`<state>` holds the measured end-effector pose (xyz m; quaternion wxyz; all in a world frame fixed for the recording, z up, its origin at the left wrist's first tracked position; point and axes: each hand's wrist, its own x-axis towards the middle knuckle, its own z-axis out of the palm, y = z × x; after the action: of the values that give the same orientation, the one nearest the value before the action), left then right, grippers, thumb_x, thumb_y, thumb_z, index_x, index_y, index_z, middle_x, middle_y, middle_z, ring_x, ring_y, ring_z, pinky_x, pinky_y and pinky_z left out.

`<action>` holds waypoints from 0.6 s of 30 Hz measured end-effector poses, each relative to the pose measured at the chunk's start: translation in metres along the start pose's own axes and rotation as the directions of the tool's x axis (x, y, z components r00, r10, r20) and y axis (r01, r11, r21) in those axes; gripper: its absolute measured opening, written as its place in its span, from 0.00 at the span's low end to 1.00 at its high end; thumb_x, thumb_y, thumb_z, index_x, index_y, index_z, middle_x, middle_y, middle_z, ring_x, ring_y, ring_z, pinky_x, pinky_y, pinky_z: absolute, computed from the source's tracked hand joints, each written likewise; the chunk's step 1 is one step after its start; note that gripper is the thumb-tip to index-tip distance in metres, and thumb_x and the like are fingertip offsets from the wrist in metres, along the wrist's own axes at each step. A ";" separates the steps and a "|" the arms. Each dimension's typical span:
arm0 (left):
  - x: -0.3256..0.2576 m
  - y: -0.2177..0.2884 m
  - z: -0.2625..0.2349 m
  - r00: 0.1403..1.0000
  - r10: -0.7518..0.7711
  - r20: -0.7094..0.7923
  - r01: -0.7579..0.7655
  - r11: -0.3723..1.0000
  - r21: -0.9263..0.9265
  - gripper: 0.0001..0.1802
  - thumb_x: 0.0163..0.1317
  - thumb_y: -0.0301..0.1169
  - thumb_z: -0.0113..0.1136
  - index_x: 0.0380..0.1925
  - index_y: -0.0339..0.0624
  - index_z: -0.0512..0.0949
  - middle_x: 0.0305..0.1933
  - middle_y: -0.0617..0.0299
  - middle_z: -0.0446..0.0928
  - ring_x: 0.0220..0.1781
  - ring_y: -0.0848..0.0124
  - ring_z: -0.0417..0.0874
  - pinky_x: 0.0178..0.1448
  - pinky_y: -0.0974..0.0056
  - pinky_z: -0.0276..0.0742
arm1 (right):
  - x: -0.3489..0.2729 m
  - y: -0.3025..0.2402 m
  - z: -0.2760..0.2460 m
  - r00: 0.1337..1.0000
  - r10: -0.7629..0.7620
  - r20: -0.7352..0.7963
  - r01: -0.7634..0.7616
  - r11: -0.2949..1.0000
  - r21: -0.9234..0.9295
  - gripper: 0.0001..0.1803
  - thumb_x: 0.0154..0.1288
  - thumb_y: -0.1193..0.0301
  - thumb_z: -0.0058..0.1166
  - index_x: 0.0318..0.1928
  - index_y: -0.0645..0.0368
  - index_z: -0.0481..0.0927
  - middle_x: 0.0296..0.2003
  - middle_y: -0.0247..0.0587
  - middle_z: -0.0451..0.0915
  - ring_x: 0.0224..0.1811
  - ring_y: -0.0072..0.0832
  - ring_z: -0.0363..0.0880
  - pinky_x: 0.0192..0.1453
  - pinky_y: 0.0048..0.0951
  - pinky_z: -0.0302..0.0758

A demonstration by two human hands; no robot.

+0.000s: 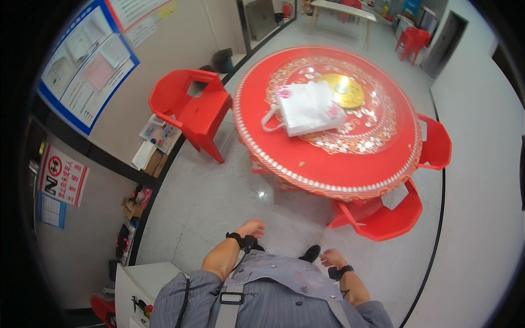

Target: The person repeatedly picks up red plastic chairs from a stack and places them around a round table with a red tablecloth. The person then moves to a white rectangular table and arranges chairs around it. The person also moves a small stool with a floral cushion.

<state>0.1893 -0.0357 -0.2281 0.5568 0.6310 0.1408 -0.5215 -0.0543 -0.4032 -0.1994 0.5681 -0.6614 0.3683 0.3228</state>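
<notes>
1. A pale tiled floor (219, 191) is spreading under a round red bench (328, 158) with a patterned glass top, and red plastic chairs are ringing it.
2. A white bag with handles (306, 109) is lying on its side near the middle of the bench, just beside a gold disc (344, 90).
3. The left hand (252, 228) is hanging loosely curled and gripping nothing; the right hand (331, 257) is hanging the same way, empty. Both are well apart from the bag.
4. A red chair (383, 218) is sitting tucked under the near rim, between the person and the bench; judging from that, it could be catching a shin on any step closer.
5. Another red chair (191, 109) is standing by the wall with papers (158, 136) beside it.
</notes>
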 end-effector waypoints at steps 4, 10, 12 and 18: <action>-0.009 -0.031 -0.055 0.992 0.039 -0.119 -0.057 0.987 -0.151 0.12 0.59 0.32 0.56 0.43 0.42 0.75 0.41 0.56 0.77 0.41 0.63 0.82 0.38 0.60 0.82 | 0.029 -0.046 0.025 0.996 -0.087 -0.013 0.085 0.989 -0.124 0.23 0.57 0.67 0.61 0.50 0.69 0.76 0.34 0.45 0.82 0.31 0.32 0.83 0.36 0.31 0.82; -0.053 -0.062 -0.171 0.953 0.041 -0.301 -0.138 0.941 -0.308 0.11 0.62 0.33 0.54 0.41 0.38 0.76 0.37 0.56 0.79 0.38 0.65 0.82 0.40 0.60 0.82 | 0.092 -0.154 0.104 0.981 -0.194 0.025 0.194 0.949 -0.250 0.24 0.57 0.69 0.59 0.51 0.72 0.75 0.30 0.44 0.81 0.25 0.29 0.81 0.28 0.29 0.79; -0.070 -0.071 -0.197 0.928 0.036 -0.371 -0.176 0.920 -0.351 0.11 0.63 0.32 0.54 0.42 0.38 0.76 0.37 0.57 0.79 0.38 0.65 0.82 0.41 0.60 0.82 | 0.110 -0.198 0.126 0.958 -0.262 0.114 0.285 0.902 -0.324 0.20 0.59 0.69 0.59 0.47 0.72 0.76 0.30 0.43 0.80 0.27 0.30 0.81 0.29 0.29 0.79; -0.089 -0.113 -0.255 0.858 -0.036 -0.512 -0.245 0.848 -0.469 0.13 0.63 0.33 0.53 0.44 0.38 0.73 0.37 0.56 0.78 0.36 0.65 0.82 0.39 0.59 0.82 | 0.146 -0.312 0.210 0.908 -0.311 0.281 0.408 0.809 -0.422 0.22 0.59 0.68 0.56 0.49 0.71 0.77 0.30 0.44 0.82 0.28 0.29 0.82 0.31 0.29 0.80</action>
<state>0.1939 0.2553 -0.2600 0.6781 0.5776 0.3802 -0.2489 0.2862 -0.1867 -0.1935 0.4744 -0.8018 0.0876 0.3527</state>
